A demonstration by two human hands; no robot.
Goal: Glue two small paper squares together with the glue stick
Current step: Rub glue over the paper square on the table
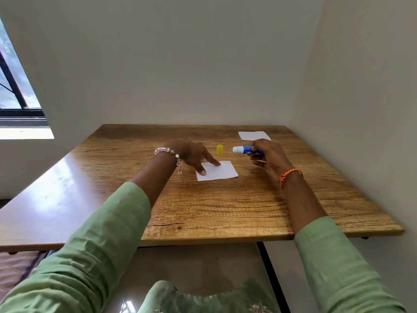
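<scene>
A: At the middle of the wooden table [225,211], what did you record?

B: I saw one paper square [222,171] lying flat, its near edge roughly parallel to the table's front edge. The left hand [191,154] pressed two spread fingertips [216,163] onto its left part, fingers apart, gripping nothing.

A: And the glue stick [247,150]?

B: The right hand [268,158] held it sideways above the tabletop, fingers clamped round the blue barrel, the white tip pointing left and clear of the paper. The yellow cap [219,149] stood upright just beyond the square, between the two hands.

A: Where was the second paper square [253,135]?

B: I noted it near the far right corner, close to the back edge, well apart from the first.

A: Room to move?

B: Bare wood lay open along the front and the whole left side; the walls [349,109] met the far and right edges.
</scene>
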